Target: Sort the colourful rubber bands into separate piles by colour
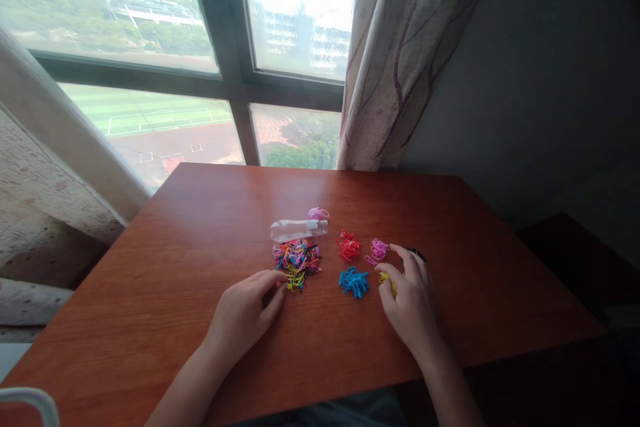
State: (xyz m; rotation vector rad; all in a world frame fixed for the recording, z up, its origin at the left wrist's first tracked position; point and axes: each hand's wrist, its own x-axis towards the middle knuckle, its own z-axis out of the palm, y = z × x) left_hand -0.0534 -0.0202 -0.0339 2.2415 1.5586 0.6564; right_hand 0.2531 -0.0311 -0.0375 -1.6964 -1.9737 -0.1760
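A mixed pile of small coloured rubber bands (297,256) lies mid-table. At its lower left edge my left hand (253,303) rests with thumb and forefinger pinched together; whatever they grip is too small to make out. My right hand (411,297) hovers over yellow bands (384,282), its fingers apart and curved, partly hiding them. Just beyond its fingertips are pink bands (379,249), one lying loose toward the hand. Black bands (417,254) show behind its knuckles. Red bands (349,247) and blue bands (354,282) form separate heaps between my hands.
A clear plastic bottle (295,230) lies on its side behind the mixed pile, its open end right. A pink cap-like piece (318,213) sits behind it. The brown table (320,360) meets a window (295,133) and curtains (385,67). A white curved tube (35,397) is lower left.
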